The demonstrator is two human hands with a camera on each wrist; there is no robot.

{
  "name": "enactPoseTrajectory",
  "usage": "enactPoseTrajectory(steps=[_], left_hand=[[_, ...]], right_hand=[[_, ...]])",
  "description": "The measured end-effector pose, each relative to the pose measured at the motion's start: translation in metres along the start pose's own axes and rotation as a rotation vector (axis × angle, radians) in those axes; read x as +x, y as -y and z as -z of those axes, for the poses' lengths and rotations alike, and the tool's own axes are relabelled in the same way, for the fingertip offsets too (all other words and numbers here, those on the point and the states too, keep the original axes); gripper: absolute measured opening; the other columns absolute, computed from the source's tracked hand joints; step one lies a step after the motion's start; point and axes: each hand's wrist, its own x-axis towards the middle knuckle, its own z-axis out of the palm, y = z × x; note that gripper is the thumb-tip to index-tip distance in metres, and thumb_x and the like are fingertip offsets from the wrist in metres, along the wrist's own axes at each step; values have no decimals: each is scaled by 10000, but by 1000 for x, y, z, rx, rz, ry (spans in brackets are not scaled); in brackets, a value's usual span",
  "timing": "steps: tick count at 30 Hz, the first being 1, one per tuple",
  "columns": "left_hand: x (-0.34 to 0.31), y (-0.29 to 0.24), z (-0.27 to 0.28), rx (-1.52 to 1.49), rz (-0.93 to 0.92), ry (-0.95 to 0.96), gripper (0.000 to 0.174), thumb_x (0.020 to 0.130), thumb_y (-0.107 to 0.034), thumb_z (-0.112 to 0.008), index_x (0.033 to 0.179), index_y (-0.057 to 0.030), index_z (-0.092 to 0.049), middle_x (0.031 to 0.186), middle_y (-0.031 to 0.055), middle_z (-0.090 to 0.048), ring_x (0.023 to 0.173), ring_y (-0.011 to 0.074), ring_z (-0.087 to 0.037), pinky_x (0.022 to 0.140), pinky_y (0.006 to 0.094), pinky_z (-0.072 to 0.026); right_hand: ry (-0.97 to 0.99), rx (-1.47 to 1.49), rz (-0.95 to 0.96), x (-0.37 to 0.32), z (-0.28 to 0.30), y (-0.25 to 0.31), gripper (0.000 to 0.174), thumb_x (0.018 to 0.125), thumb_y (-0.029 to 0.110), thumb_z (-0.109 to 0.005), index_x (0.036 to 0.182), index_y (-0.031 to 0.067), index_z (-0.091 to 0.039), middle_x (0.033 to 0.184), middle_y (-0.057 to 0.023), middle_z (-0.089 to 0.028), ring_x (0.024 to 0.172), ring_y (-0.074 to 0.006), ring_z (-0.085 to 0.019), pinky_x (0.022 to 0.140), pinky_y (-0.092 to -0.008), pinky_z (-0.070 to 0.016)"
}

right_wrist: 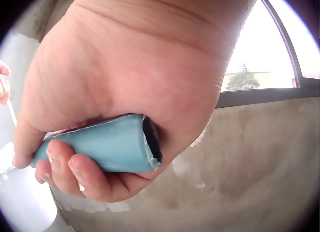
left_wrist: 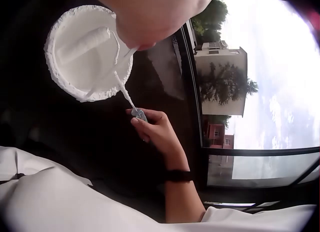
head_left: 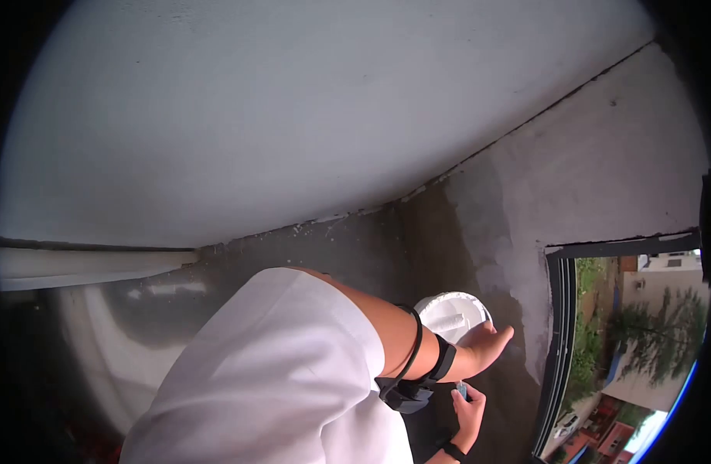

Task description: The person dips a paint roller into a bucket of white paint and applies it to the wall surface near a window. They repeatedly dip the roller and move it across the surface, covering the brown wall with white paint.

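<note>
- The left hand (head_left: 491, 344) is raised high against the grey wall (head_left: 595, 147), with the white ceiling (head_left: 255, 100) just above.
- It holds a white bucket (head_left: 431, 303) up in the air by its lower edge. The thumb sticks out to the side. The fingers go behind the bucket, so I can't tell exactly how they curl round it.
- In the left wrist view, a thin wire handle runs from the bucket's rim up towards that hand.
- The bucket is crusted with white paint all round the rim. It hangs close to the wall, just beside the top corner of the window frame (head_left: 560, 325).
- A paint roller (left_wrist: 82, 44) lies inside the bucket, coated white. Its thin metal arm (left_wrist: 122, 89) slants out over the rim.
- The right hand (left_wrist: 155, 129) is just below the bucket and clear of it. It grips the roller's blue handle (right_wrist: 100, 144).
- Its fingers (right_wrist: 75, 167) wrap tightly round the handle from below, and the palm closes over the top. The open end of the handle pokes out of the fist.
- A black band (left_wrist: 179, 176) sits on the right wrist.
- A white sleeve (head_left: 270, 371) covers the left upper arm, and a black strap and device (head_left: 405, 390) are on the forearm.
- Through the window are trees (left_wrist: 225, 84), buildings and bright sky.
</note>
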Motion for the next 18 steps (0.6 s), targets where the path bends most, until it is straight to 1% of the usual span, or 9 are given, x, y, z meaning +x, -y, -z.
enactPoseTrajectory(steps=[1,2,4,5,6,8,10,16,18], left_hand=[[14,12,-7,-31,-20,-13,582,866,-531,-498,1008,27,-579,839,120,-598,792,238,-579,737,374,-457],[12,9,0,-97,-7,23,502,878,-488,-522,958,6,-560,756,63,-507,719,178,-498,679,357,-420],[24,15,6,-243,-11,61,260,931,-339,-516,837,-99,-483,640,-25,-392,576,81,-351,566,273,-315],[23,13,16,-267,-1,118,443,889,-460,-534,896,-18,-551,764,47,-493,709,151,-445,666,332,-390],[19,4,19,-382,-30,147,246,945,-312,-493,784,-140,-423,569,-52,-350,480,68,-294,502,259,-273],[21,-5,31,-438,-28,298,253,955,-345,-464,803,-148,-413,571,-39,-357,487,74,-294,516,263,-268],[24,-14,40,-435,-13,349,254,955,-367,-461,834,-147,-418,579,-37,-346,495,76,-289,544,259,-275],[12,-45,68,-369,23,462,301,931,-422,-491,869,-130,-446,589,-38,-346,511,81,-291,575,260,-286],[8,-50,80,-340,20,486,320,935,-432,-470,868,-120,-450,590,-37,-339,524,84,-290,576,264,-289]], right_hand=[[-21,-37,-58,-1,-1,12,249,836,48,-766,1069,-38,-738,665,57,-561,568,-16,-462,504,-199,-347],[-35,-37,-20,1,2,10,261,830,70,-783,1058,-47,-735,696,54,-589,614,-24,-470,547,-206,-381],[-56,-93,67,5,3,4,231,839,62,-772,1040,-48,-736,710,60,-582,610,-20,-483,541,-199,-383],[-72,-64,48,4,1,9,230,837,61,-773,1039,-44,-739,728,62,-591,631,-20,-486,559,-200,-393],[-78,-40,33,2,1,13,229,835,61,-775,1038,-40,-742,745,64,-600,652,-20,-489,577,-200,-402],[-119,-44,35,-2,0,21,244,826,65,-788,1049,-28,-746,760,52,-616,677,-24,-512,592,-207,-424],[-126,-38,-1,-3,2,24,279,812,102,-806,1049,-33,-741,775,-3,-674,738,-49,-562,697,-237,-499],[-172,-175,31,-7,2,72,305,791,170,-792,1029,-13,-741,686,-69,-623,620,-114,-529,615,-284,-469],[-202,-140,26,-10,-2,80,266,797,143,-786,1000,-23,-743,684,-49,-617,628,-97,-505,611,-267,-455]])
